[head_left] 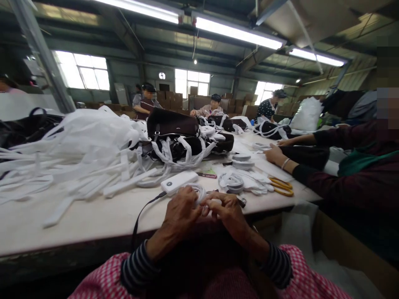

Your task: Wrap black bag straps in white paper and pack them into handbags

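Note:
At the table's front edge, my left hand (182, 209) and my right hand (229, 214) work close together, fingers bent. Between them is a coiled strap wrapped in white material (199, 192); its loop shows above my left fingers. My right fingers pinch a white end of the wrapping, partly hidden by the hand. A small dark metal clasp (242, 202) pokes out beside my right hand. Just beyond lies a white power bank (179, 182) with a black cable (141, 211) plugged in. Another wrapped coil (231, 182) rests to the right, near a pink cutter (207, 175).
Dark handbags (173, 124) with white-wrapped handles stand mid-table. White foam strips and sheets (93, 133) pile up at left. Yellow-handled scissors (282, 186) lie at right, near a co-worker's hands (276, 155). An open carton (352, 241) sits below right. Other people work across the table.

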`<state>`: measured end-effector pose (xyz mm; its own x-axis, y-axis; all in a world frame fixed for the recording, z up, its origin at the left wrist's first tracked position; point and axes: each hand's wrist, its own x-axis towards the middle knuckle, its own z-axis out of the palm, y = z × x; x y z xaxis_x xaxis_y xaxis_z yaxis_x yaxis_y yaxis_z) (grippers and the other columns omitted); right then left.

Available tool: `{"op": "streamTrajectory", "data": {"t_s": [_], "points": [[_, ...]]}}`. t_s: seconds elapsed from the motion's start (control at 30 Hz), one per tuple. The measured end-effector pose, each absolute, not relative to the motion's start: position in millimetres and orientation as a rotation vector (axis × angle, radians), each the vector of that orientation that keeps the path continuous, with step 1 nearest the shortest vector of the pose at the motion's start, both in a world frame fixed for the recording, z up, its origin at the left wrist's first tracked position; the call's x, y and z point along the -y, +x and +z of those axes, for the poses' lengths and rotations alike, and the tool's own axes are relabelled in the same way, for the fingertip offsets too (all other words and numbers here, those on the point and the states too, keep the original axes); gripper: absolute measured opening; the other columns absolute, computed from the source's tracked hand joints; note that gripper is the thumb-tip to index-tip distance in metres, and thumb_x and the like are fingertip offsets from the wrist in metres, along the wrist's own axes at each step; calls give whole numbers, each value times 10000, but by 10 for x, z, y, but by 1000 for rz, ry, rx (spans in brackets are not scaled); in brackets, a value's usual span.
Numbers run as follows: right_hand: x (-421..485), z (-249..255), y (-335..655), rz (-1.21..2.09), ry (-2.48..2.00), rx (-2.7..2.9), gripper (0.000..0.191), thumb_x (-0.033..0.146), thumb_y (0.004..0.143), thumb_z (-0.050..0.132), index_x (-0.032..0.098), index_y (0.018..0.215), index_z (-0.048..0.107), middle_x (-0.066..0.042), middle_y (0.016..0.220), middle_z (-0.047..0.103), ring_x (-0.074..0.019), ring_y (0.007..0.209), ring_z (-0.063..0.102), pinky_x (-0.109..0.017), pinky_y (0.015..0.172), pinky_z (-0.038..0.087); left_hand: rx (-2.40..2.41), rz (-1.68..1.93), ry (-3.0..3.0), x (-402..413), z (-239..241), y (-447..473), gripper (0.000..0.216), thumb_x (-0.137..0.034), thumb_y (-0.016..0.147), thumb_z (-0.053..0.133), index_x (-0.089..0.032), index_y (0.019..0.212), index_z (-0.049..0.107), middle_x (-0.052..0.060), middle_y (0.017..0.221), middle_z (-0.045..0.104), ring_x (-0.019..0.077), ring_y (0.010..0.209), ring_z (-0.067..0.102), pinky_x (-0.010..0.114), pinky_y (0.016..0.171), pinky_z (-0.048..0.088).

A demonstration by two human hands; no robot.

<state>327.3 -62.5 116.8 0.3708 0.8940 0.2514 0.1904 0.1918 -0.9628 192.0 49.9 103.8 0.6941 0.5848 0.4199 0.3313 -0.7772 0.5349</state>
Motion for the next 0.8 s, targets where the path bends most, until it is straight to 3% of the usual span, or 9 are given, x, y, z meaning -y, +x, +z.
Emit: {"op": "streamTrajectory", "data": {"t_s": [0.07,0.2,0.33,0.5,0.6,0.67,0.8], "points": [[558,1060,3319,750,-1311,976,215,353,826,681,163,739,733,-26,596,682,-137,513,573,-230,515,429,-693,775,2621,-473,929,2002,64,-244,871,646,-184,860,668,88,932,648,272,906,560,374,794,407],[467,981,3390,833,-1292,941,246,380,789,762,153,770,670,-11,670,694,-108,515,572,-204,502,442,-687,763,2664,-502,855,2002,116,-224,914,572,-184,891,677,99,938,652,274,894,561,378,798,415],[368,997,3406,863,-1250,974,291,383,775,793,162,844,617,14,667,675,-106,539,602,-195,523,489,-585,705,2409,-600,1001,1873,200,-341,907,591,-199,853,721,74,876,681,245,807,583,340,745,412],[234,967,3443,922,-1224,929,439,462,772,796,207,1009,528,11,743,716,-137,543,652,-218,494,524,-642,677,2011,-713,1192,1795,317,-372,814,637,-182,1057,711,35,818,718,209,699,602,298,657,409],[213,974,3470,966,-1225,940,467,515,756,811,197,983,556,-3,760,723,-134,542,652,-218,498,517,-702,696,1950,-756,1192,1824,207,-375,724,688,-171,760,702,11,660,650,177,615,527,281,599,346],[206,997,3484,989,-1251,982,425,539,781,785,169,896,610,-8,709,704,-110,522,618,-201,514,493,-731,689,1906,-779,1160,1861,257,-396,709,676,-175,585,635,4,566,586,164,576,483,281,577,317],[176,1085,3501,976,-1287,1121,417,554,815,741,154,739,651,17,607,621,-83,505,540,-184,522,420,-808,753,1748,-817,1094,1948,278,-425,699,644,-179,578,597,1,537,570,157,531,494,279,559,356]]}}
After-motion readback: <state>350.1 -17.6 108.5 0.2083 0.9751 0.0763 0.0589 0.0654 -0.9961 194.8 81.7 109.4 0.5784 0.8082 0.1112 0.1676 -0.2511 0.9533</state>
